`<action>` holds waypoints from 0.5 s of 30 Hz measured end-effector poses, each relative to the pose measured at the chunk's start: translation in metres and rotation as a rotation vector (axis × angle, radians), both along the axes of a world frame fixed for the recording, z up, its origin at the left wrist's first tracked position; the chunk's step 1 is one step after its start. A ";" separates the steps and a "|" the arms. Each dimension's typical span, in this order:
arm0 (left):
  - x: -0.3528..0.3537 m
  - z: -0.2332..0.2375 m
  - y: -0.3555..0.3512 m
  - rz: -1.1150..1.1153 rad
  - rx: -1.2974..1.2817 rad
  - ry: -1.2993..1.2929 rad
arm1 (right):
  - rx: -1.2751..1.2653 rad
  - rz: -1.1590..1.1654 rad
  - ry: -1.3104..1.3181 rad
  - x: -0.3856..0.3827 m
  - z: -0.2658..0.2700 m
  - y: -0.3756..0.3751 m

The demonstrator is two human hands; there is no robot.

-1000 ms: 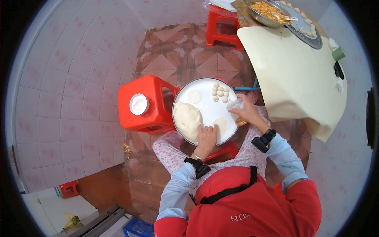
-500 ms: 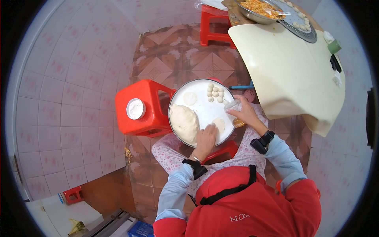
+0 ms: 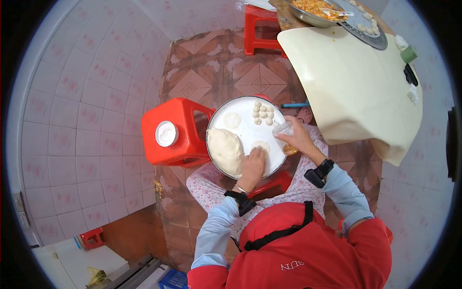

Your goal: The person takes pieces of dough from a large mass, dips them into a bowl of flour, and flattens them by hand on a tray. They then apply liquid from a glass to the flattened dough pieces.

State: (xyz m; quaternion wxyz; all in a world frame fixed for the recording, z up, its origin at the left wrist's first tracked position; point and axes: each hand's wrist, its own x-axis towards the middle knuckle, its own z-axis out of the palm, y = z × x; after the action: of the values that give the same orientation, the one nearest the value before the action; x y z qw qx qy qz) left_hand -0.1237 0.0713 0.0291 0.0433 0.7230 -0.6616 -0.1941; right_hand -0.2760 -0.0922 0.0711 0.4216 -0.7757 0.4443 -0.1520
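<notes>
Over the white round tray [image 3: 248, 98] on my lap, my left hand [image 3: 253, 166] has its fingers together on the edge of a flat dough wrapper [image 3: 261, 144], partly covering it. At the tray's right rim, my right hand [image 3: 299, 137] grips a clear bottle [image 3: 284, 129]; something amber shows below that hand. A large lump of dough [image 3: 224, 151] lies along the left side of the tray. Another flat wrapper [image 3: 232, 120] rests behind the lump. Several small dough balls [image 3: 263, 114] are grouped at the back right of the tray.
A red stool [image 3: 159, 113] on the left carries a white bowl of flour [image 3: 167, 133]. At the upper right, a table with a cream cover [image 3: 356, 86] bears a metal bowl of orange filling [image 3: 308, 20] and a perforated tray [image 3: 380, 42] with dough pieces. Another red stool [image 3: 260, 31] stands behind.
The wrapper under my left hand has shifted left and away from me, and the left fingers now lie across its near edge. My right hand stays round the bottle at the rim.
</notes>
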 end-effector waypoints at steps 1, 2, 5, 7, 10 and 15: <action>-0.010 -0.010 0.002 0.008 -0.163 -0.010 | -0.008 0.003 -0.004 0.000 -0.001 0.000; -0.018 -0.020 0.004 0.017 -0.326 -0.019 | -0.005 0.004 -0.003 0.000 -0.003 0.001; -0.031 -0.015 -0.011 0.044 -0.456 -0.059 | -0.020 0.014 -0.012 0.000 -0.008 0.000; -0.033 -0.016 -0.022 0.045 -0.438 -0.054 | -0.018 0.002 -0.027 -0.001 -0.010 -0.001; -0.034 -0.012 -0.031 0.079 -0.305 -0.046 | -0.031 0.010 -0.051 -0.001 -0.010 -0.003; -0.037 -0.013 -0.027 0.110 -0.221 -0.065 | 0.023 0.000 -0.011 -0.001 -0.005 0.000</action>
State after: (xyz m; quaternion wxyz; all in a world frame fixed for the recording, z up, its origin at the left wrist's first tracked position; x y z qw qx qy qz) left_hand -0.1606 0.0446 0.0159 0.1119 0.7550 -0.6393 -0.0937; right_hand -0.2775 -0.0925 0.0660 0.4329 -0.7701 0.4434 -0.1513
